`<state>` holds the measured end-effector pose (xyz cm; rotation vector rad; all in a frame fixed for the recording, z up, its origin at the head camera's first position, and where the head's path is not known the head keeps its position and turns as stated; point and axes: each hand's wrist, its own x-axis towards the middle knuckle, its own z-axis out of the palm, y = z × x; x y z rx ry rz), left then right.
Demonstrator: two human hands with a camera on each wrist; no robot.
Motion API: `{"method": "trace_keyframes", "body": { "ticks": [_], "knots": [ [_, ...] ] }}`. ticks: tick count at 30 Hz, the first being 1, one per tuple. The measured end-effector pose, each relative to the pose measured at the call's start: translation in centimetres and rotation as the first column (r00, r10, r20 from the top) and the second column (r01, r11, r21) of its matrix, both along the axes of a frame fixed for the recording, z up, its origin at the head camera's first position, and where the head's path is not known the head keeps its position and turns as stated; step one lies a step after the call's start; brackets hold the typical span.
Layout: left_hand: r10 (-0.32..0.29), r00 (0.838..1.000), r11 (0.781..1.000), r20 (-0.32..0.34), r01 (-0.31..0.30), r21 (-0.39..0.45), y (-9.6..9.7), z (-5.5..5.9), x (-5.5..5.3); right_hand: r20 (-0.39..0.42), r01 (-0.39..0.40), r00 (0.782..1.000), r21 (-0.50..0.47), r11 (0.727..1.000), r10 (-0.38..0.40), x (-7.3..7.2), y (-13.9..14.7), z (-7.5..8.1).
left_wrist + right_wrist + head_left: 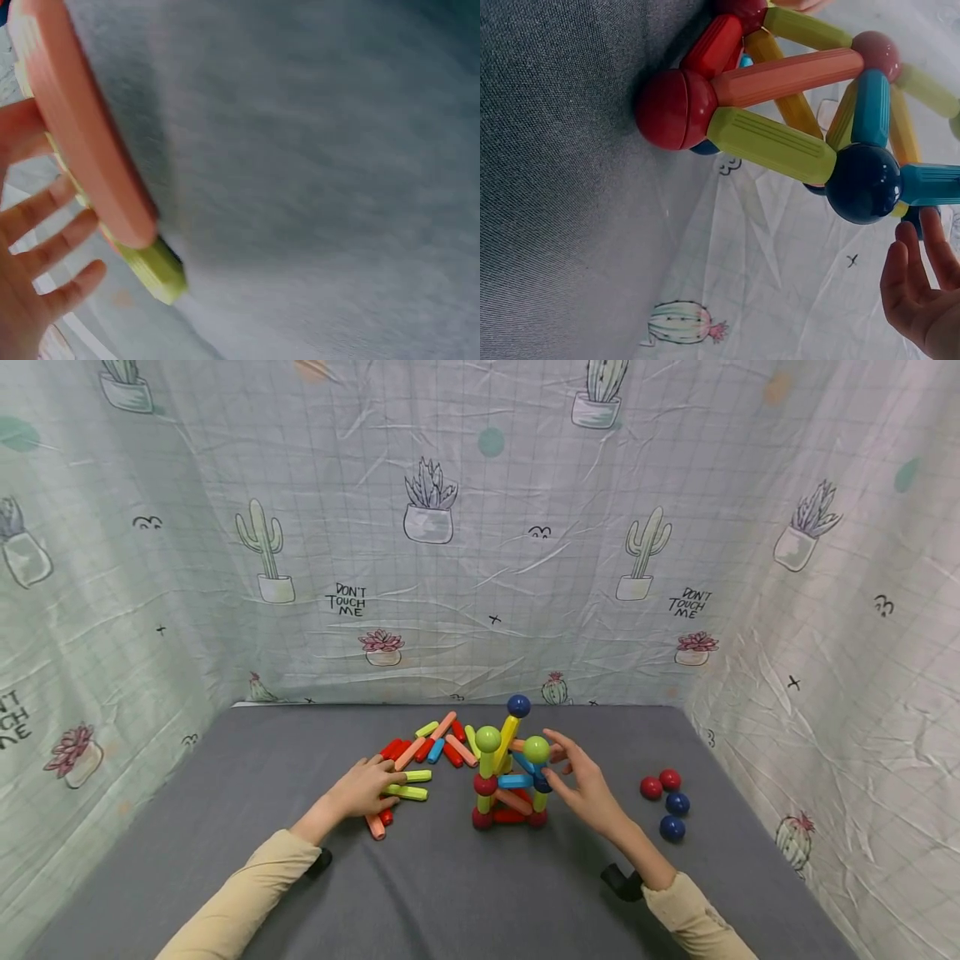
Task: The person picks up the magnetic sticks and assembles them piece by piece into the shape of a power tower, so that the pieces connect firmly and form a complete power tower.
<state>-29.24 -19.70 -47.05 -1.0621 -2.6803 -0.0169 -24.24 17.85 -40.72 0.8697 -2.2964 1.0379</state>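
A structure of coloured rods and balls stands mid-table, with red balls [482, 817] at its foot. Its tallest yellow rod [508, 735] leans and carries a blue ball [518, 706]. At its right side is my right hand [588, 789], fingers spread around the upper corner under a light green ball [536, 749]. In the right wrist view the fingertips reach a blue rod [930, 184] beside a dark blue ball [864, 184]. My left hand [363, 789] rests over loose rods, its fingers extended beside a salmon rod [94, 127] and a yellow-green rod [161, 274].
Behind and right of my left hand lies a pile of loose rods, including a blue rod [436, 751] and a salmon rod [461, 750]. Two red balls [651, 788] and two blue balls [672, 828] sit on the right. A cactus-print curtain [480, 552] surrounds the grey table [465, 893].
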Motion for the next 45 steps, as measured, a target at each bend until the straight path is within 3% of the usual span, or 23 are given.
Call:
{"method": "trace_keyframes", "body": {
  "ticks": [9,16,20,24,29,33,37,40,45],
  "knots": [
    [0.033,0.998,0.998,0.047,-0.031,-0.046,1.1,0.4,0.0,0.033,0.011,0.999,0.042,0.999,-0.013,-0.1,-0.1,-0.1],
    [0.022,0.997,0.999,-0.077,-0.02,0.025,1.6,0.8,0.0,0.082,0.006,0.997,0.037,0.999,-0.009,0.0,-0.1,-0.3],
    [0.025,0.984,0.992,-0.178,-0.002,0.128,2.1,2.5,0.1,0.138,0.005,0.99,0.018,1.0,-0.007,0.0,-0.1,-0.3],
    [0.039,0.973,0.968,-0.229,0.019,0.249,2.9,5.3,0.1,0.166,0.0,0.986,0.011,1.0,-0.002,-0.1,0.0,-0.5],
    [-0.035,0.963,0.921,-0.266,0.134,0.366,5.0,8.7,0.5,0.189,0.003,0.982,0.016,1.0,-0.006,-0.2,0.1,-0.5],
    [-0.132,0.932,0.872,-0.338,0.271,0.407,7.9,10.9,1.7,0.195,0.004,0.981,0.013,1.0,-0.006,-0.1,0.3,-0.4],
    [-0.225,0.876,0.824,-0.426,0.405,0.398,11.1,12.7,3.0,0.183,-0.001,0.983,0.009,1.0,-0.001,-0.2,0.4,-0.3],
    [-0.271,0.844,0.812,-0.462,0.458,0.36,12.8,13.3,3.4,0.176,-0.002,0.984,0.013,1.0,0.0,-0.3,0.3,-0.2],
    [-0.336,0.83,0.8,-0.445,0.501,0.331,14.3,13.1,3.4,0.168,-0.013,0.986,0.022,1.0,0.009,-0.4,0.2,-0.1]
  ]
}}
